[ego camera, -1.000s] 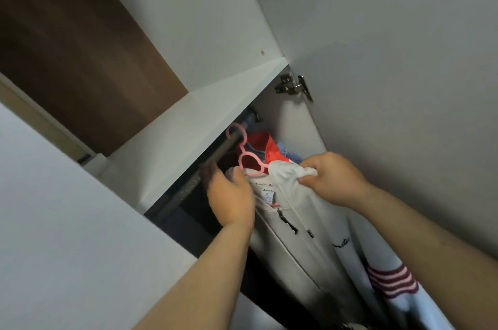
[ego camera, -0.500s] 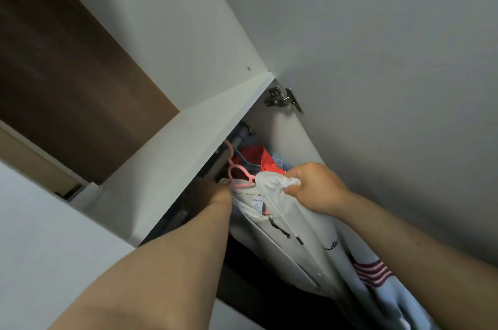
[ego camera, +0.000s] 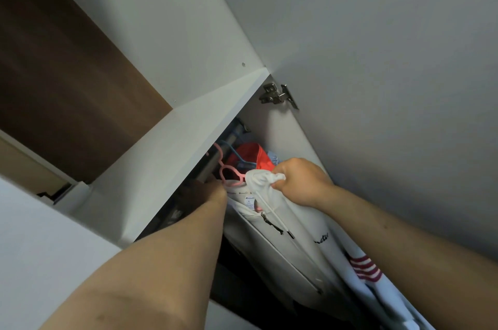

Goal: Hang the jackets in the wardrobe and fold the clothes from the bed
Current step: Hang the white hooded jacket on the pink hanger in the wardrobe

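A white zip-up hooded jacket (ego camera: 293,238) hangs on a pink hanger (ego camera: 229,172) whose hook sits on the dark wardrobe rail (ego camera: 231,138). My right hand (ego camera: 301,181) is shut on a bunch of the jacket's white hood fabric just right of the hanger. My left hand (ego camera: 207,191) reaches into the dark wardrobe opening left of the jacket's collar; its fingers are hidden behind the shelf edge and in shadow. Behind the jacket hangs a red garment (ego camera: 249,155) on a blue hanger.
A white shelf panel (ego camera: 172,165) overhangs the rail at the left. The open white wardrobe door (ego camera: 377,87) with a metal hinge (ego camera: 277,93) fills the right. A white garment with dark red stripes (ego camera: 366,267) hangs right of the jacket. Dark brown wood panelling lies at upper left.
My left hand has gone deeper into the wardrobe beside the jacket, out of sight under the shelf. My right hand keeps its hold on the hood. The view has tilted upward.
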A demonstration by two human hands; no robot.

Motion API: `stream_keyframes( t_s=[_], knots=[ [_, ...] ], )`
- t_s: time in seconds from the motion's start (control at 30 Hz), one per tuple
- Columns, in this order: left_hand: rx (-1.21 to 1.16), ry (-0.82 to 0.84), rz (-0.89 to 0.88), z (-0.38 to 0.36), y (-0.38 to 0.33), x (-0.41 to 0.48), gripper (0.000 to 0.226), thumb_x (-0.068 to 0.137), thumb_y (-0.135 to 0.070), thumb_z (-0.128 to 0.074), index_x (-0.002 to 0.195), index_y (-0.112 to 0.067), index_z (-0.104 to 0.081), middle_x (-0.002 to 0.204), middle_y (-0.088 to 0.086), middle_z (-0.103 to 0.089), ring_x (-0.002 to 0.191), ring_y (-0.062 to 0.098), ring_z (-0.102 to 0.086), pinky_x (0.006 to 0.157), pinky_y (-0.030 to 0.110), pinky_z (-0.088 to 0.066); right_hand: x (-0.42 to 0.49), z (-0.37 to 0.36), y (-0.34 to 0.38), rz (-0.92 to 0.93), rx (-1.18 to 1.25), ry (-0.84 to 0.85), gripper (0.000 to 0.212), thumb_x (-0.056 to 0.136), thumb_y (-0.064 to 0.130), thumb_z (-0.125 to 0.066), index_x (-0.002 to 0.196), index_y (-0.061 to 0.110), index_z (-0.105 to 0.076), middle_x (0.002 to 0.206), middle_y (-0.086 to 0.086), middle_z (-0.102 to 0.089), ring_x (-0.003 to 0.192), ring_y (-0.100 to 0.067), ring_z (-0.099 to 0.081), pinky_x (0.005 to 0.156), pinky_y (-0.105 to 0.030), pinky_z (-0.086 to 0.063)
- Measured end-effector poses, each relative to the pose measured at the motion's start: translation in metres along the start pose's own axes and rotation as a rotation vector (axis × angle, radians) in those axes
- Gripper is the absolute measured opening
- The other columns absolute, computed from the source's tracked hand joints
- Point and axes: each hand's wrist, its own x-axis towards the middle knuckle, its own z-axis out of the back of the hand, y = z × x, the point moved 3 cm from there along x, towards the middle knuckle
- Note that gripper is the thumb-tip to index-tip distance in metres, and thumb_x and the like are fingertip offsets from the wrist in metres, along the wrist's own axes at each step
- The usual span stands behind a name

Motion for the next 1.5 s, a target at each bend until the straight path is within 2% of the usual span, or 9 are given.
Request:
stream_keyframes(
  t_s=[0.2,0.5,0.93,1.0,1.1,1.2,1.3,1.4,1.5],
  knots=[
    [0.129,-0.006,-0.018,-0.008,0.007,-0.008,0.074,0.097,-0.058,-0.033,0.154,-0.014,-0.020,0.160,0.016,-0.015,0.147,0.037,-0.010,0.118,0.051,-0.007,0.013,-0.014,0.004,-0.006,-0.032,0.026,0.013,0.090,0.022,-0.056,0.082,0.016,-0.065,0.085,-0.005,-0.066,0.082,-0.028,-0.062,0.067,-0.030,-0.047],
    [0.065,-0.022,-0.036,-0.018,0.014,-0.006,0.075,0.095,-0.054,-0.039,0.156,-0.016,-0.016,0.163,0.012,-0.008,0.149,0.035,-0.001,0.118,0.051,-0.005,0.034,-0.038,-0.012,-0.022,-0.059,-0.013,0.012,0.090,0.028,-0.057,0.097,0.024,-0.066,0.097,-0.003,-0.069,0.093,-0.028,-0.064,0.067,-0.027,-0.038],
    [0.051,-0.037,-0.050,-0.018,0.014,-0.009,0.075,0.094,-0.044,-0.047,0.155,-0.015,-0.015,0.163,0.011,-0.008,0.149,0.034,0.000,0.121,0.049,-0.004,0.035,-0.069,-0.006,0.038,-0.125,0.022,0.018,0.086,0.025,-0.051,0.102,0.023,-0.059,0.081,0.001,-0.059,0.078,-0.029,-0.063,0.062,-0.031,-0.045],
    [0.054,-0.041,-0.041,-0.017,0.012,-0.010,0.076,0.094,-0.046,-0.047,0.156,-0.015,-0.015,0.163,0.011,-0.007,0.149,0.034,-0.001,0.120,0.048,-0.004,0.037,-0.074,-0.010,0.008,-0.107,0.055,0.020,0.088,0.025,-0.049,0.102,0.022,-0.061,0.089,-0.002,-0.067,0.086,-0.030,-0.066,0.070,-0.030,-0.050],
    [0.051,-0.036,-0.042,-0.016,0.011,-0.014,0.084,0.091,-0.052,-0.049,0.156,-0.014,-0.013,0.163,0.011,-0.006,0.149,0.033,0.001,0.119,0.048,-0.007,0.042,-0.081,-0.019,-0.059,-0.060,0.201,0.028,0.099,0.025,-0.044,0.112,0.014,-0.066,0.106,-0.006,-0.067,0.102,-0.027,-0.064,0.076,-0.024,-0.036],
    [0.056,-0.045,-0.059,-0.019,0.010,-0.021,0.089,0.088,-0.053,-0.054,0.156,-0.014,-0.011,0.163,0.010,-0.004,0.150,0.032,0.001,0.118,0.049,-0.007,0.037,-0.078,-0.023,-0.015,-0.086,0.082,0.021,0.093,0.029,-0.048,0.092,0.021,-0.067,0.084,0.001,-0.063,0.085,-0.024,-0.065,0.068,-0.025,-0.036],
    [0.022,-0.050,-0.041,-0.016,0.006,-0.017,0.087,0.087,-0.049,-0.055,0.155,-0.011,-0.016,0.161,0.015,-0.012,0.149,0.033,-0.005,0.119,0.048,-0.007,0.032,-0.084,-0.024,0.022,-0.083,0.044,0.019,0.091,0.028,-0.052,0.093,0.020,-0.069,0.085,0.001,-0.068,0.077,-0.020,-0.061,0.064,-0.024,-0.034],
    [0.005,-0.043,-0.023,-0.016,0.005,-0.015,0.086,0.087,-0.047,-0.055,0.154,-0.009,-0.018,0.160,0.016,-0.016,0.148,0.033,-0.009,0.118,0.045,-0.009,0.028,-0.085,-0.026,0.068,-0.020,-0.001,0.021,0.089,0.031,-0.053,0.088,0.019,-0.070,0.082,-0.001,-0.070,0.081,-0.022,-0.065,0.063,-0.027,-0.038],
    [0.012,-0.044,-0.018,-0.021,0.006,-0.019,0.086,0.088,-0.047,-0.052,0.156,-0.011,-0.011,0.163,0.012,-0.009,0.149,0.033,-0.002,0.119,0.044,-0.004,0.021,-0.087,-0.031,0.116,0.069,0.047,0.022,0.090,0.035,-0.058,0.100,0.021,-0.072,0.094,-0.001,-0.072,0.091,-0.022,-0.064,0.077,-0.031,-0.047]
  ],
)
